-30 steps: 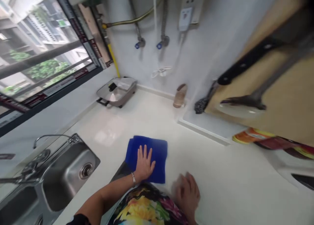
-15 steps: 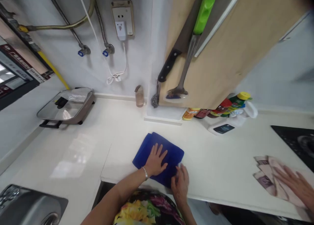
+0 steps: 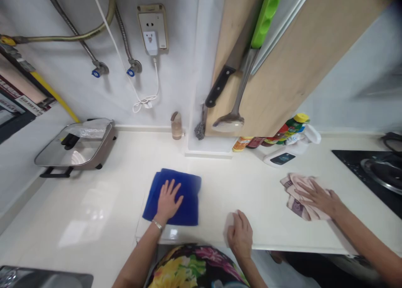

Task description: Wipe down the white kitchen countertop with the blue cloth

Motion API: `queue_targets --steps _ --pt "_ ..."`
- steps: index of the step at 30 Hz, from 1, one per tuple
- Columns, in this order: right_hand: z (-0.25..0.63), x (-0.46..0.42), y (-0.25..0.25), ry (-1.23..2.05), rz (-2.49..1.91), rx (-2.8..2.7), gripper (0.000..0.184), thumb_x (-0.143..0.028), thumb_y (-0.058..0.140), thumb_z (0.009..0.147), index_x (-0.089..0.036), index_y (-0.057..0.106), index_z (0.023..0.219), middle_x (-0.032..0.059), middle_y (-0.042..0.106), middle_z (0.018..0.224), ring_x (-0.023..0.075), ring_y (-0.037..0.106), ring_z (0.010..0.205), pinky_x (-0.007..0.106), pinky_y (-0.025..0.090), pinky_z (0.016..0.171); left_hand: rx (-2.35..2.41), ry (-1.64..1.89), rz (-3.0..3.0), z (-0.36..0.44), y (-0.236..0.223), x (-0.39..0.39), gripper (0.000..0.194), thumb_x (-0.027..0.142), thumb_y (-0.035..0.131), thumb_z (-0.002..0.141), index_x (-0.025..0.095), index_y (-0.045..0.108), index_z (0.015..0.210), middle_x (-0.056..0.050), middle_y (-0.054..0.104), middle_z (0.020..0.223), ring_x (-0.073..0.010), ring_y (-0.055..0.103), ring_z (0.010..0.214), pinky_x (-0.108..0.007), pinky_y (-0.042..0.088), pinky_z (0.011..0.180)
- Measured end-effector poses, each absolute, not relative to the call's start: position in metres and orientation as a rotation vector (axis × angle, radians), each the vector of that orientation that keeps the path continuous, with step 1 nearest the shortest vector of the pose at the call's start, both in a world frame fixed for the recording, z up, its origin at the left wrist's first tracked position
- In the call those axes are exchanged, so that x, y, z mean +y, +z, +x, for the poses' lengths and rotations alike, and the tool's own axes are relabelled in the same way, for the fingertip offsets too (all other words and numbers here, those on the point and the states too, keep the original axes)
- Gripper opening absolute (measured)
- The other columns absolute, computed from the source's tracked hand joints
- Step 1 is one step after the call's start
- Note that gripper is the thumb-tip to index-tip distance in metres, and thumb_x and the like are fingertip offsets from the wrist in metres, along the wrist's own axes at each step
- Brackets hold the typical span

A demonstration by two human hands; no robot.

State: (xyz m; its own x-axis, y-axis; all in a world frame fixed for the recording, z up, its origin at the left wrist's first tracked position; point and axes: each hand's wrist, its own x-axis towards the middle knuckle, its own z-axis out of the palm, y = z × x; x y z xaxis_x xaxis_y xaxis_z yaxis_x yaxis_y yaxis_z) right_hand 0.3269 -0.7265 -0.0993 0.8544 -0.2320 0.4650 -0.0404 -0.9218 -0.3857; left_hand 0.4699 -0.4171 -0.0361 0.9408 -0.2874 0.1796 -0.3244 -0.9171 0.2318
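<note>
A folded blue cloth (image 3: 188,195) lies on the white countertop (image 3: 216,195). My left hand (image 3: 168,200), with a bracelet at the wrist, rests flat on it, fingers spread. To the right, apart from the cloth, my right hand (image 3: 241,235) is by the counter's front edge with its fingers curled together. Its palm side is hidden, so I cannot make out whether anything is in it.
At right, another person's hand (image 3: 320,198) presses a pink cloth (image 3: 303,212) on the counter near a black stove (image 3: 373,170). An electric pan (image 3: 78,145) stands at back left. Bottles (image 3: 282,158), a cutting board (image 3: 292,66), a knife (image 3: 220,86) and a ladle (image 3: 230,122) are at the back.
My left hand and the blue cloth have moved left along the counter, leaving my right hand apart from the cloth. The other person's hand has slid the pink cloth leftward.
</note>
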Motion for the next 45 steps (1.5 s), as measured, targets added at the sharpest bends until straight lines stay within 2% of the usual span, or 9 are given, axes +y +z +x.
queue_targets --steps 6,10,16,20,24,36,45 --pt "0.327 -0.725 -0.099 -0.759 -2.685 0.2 0.042 -0.019 0.042 0.092 -0.014 0.05 0.132 0.0185 0.051 0.14 0.0313 0.044 0.135 0.055 0.044 0.108 0.048 0.246 2.994 0.496 -0.032 -0.293 0.058 0.048 0.046 0.096 0.025 0.05 0.149 -0.008 0.037 0.162 -0.0342 0.024 0.152 -0.055 0.028 0.121" --pt "0.327 -0.726 -0.103 -0.774 -2.692 0.19 0.044 -0.02 0.042 0.092 -0.014 0.047 0.135 0.0187 0.051 0.14 0.0317 0.044 0.135 0.054 0.044 0.107 0.27 0.239 2.983 0.505 -0.037 -0.251 0.063 0.048 0.047 0.096 0.019 0.046 0.151 -0.013 0.036 0.162 -0.04 0.024 0.151 -0.059 0.028 0.119" --pt "0.328 -0.729 -0.113 -0.772 -2.713 0.17 0.045 -0.021 0.042 0.091 -0.016 0.047 0.136 0.0175 0.051 0.14 0.0333 0.046 0.133 0.055 0.044 0.107 0.285 0.504 3.003 0.497 -0.061 -0.294 0.06 0.037 0.042 0.099 0.006 0.044 0.15 -0.025 0.031 0.161 -0.0485 0.006 0.152 -0.07 0.023 0.116" --pt "0.329 -0.734 -0.122 -0.801 -2.727 0.132 0.047 -0.021 0.043 0.09 -0.017 0.047 0.137 0.0169 0.052 0.14 0.0339 0.047 0.133 0.055 0.046 0.104 0.14 0.527 3.005 0.509 -0.065 -0.331 0.061 0.037 0.046 0.098 0.007 0.044 0.151 -0.025 0.029 0.162 -0.0495 0.0 0.152 -0.072 0.02 0.116" --pt "0.33 -0.741 -0.131 -0.813 -2.747 0.1 0.048 -0.023 0.045 0.089 -0.019 0.048 0.137 0.0158 0.053 0.139 0.0341 0.051 0.13 0.052 0.05 0.099 -0.014 0.493 2.983 0.547 -0.06 -0.356 0.065 0.043 0.051 0.096 0.01 0.044 0.151 -0.025 0.027 0.163 -0.0501 0.001 0.152 -0.072 0.019 0.116" --pt "0.323 -0.738 -0.125 -0.698 -2.799 0.173 0.053 -0.023 0.046 0.091 -0.022 0.043 0.143 0.0144 0.051 0.145 0.033 0.054 0.129 0.049 0.054 0.095 -0.222 0.309 2.93 0.696 -0.049 -0.4 0.071 0.055 0.051 0.094 0.019 0.04 0.155 -0.019 0.026 0.165 -0.0472 0.01 0.152 -0.065 0.016 0.12" --pt "0.327 -0.737 -0.125 -0.705 -2.809 0.203 0.054 -0.022 0.046 0.089 -0.024 0.043 0.142 0.0123 0.051 0.144 0.0312 0.053 0.13 0.048 0.054 0.097 -0.188 0.306 2.894 0.739 -0.045 -0.409 0.07 0.055 0.047 0.095 0.018 0.04 0.155 -0.018 0.027 0.165 -0.0451 0.01 0.153 -0.065 0.014 0.12"
